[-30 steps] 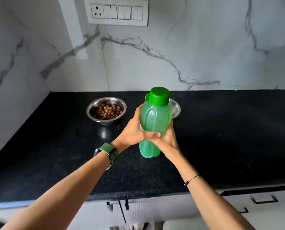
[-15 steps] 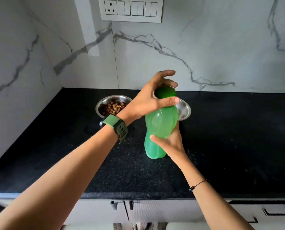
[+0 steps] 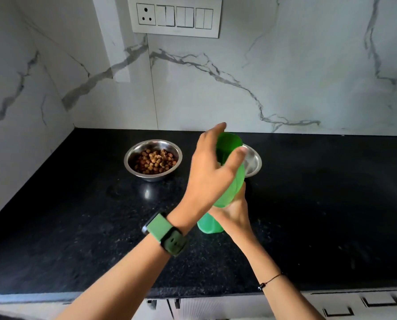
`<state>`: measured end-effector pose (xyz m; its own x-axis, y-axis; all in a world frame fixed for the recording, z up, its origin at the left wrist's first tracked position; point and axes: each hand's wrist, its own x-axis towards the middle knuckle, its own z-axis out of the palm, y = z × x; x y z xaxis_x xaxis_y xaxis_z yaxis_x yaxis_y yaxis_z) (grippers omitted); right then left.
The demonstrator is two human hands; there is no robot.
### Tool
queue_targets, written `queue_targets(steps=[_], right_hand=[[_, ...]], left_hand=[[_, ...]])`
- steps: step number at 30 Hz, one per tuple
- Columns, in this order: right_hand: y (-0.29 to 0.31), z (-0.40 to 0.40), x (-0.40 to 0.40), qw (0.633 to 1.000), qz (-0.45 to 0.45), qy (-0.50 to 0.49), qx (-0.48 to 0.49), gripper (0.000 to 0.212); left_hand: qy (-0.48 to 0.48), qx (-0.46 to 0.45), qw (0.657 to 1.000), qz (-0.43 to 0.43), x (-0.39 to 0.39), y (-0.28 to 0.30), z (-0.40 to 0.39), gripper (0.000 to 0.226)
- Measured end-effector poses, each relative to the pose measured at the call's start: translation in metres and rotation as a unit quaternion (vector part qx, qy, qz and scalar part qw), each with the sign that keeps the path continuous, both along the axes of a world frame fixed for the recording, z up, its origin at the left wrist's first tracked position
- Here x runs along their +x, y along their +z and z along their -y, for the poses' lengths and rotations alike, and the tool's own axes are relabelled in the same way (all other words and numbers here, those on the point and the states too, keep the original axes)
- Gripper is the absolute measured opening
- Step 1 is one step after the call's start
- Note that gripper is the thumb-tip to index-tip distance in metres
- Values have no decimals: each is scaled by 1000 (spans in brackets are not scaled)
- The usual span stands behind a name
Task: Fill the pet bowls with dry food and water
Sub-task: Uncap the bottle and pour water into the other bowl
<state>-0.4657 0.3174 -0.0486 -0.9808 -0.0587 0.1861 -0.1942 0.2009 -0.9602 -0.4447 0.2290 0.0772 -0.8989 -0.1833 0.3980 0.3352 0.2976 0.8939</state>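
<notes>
A translucent green water bottle (image 3: 235,183) with a darker green cap (image 3: 230,142) stands upright on the black counter. My left hand (image 3: 210,172) wraps around the cap and neck from the left. My right hand (image 3: 233,213) grips the bottle's lower body from the front. A steel bowl (image 3: 133,155) holding brown dry food sits behind and to the left. A second steel bowl (image 3: 254,161) stands just behind the bottle; most of it is hidden, and I cannot tell what is in it.
The black granite counter (image 3: 77,227) meets marble walls at the left and back. A white switch panel (image 3: 175,17) hangs on the back wall. Drawer fronts (image 3: 366,306) run below the counter's front edge.
My left hand rose from the bottle's body to its cap and now wraps around it. My right hand stays on the lower body. The view shifted, with the bowls sitting further right.
</notes>
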Motion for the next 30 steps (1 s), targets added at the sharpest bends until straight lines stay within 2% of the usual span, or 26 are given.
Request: queue_targets(steps=[2, 3, 5, 7, 10, 12, 14, 16, 19, 22, 26, 28, 30], right_hand=[[-1, 0, 2, 1000, -16, 5, -18, 82], [-1, 1, 2, 1000, -16, 7, -25, 81], [0, 0, 3, 999, -10, 8, -29, 77], [2, 0, 2, 1000, -6, 6, -22, 77], [2, 0, 2, 1000, -6, 4, -16, 85], [1, -1, 2, 1000, -8, 6, -18, 83], [-1, -1, 1, 1000, -2, 11, -29, 81], [-1, 0, 0, 999, 4, 19, -41, 84], [1, -1, 0, 999, -5, 26, -42, 84], [3, -1, 3, 999, -1, 24, -45, 77], [5, 0, 4, 999, -5, 26, -43, 75], [4, -1, 4, 999, -8, 28, -41, 75], [2, -4, 3, 999, -10, 33, -39, 76]], left_hand=[[-74, 128, 989, -1, 1, -6, 17, 59], [-100, 146, 984, 1, -2, -10, 25, 60], [-166, 125, 978, 33, -11, -15, 38, 68], [-220, 84, 969, 73, -19, -14, 43, 67], [-172, 69, 980, 68, -23, -15, 35, 54], [-64, 41, 996, 37, -20, -17, 19, 59], [53, -9, 999, 10, -13, -17, 1, 63], [97, -7, 995, -13, -9, -19, -9, 65], [31, 70, 997, -27, -7, -23, -3, 67], [-49, 135, 989, -37, -11, -17, 13, 58], [-157, 75, 985, -4, -21, -4, 26, 46], [-134, 57, 989, -1, -19, -6, 24, 40], [-53, 7, 998, -23, -14, -11, 15, 43]])
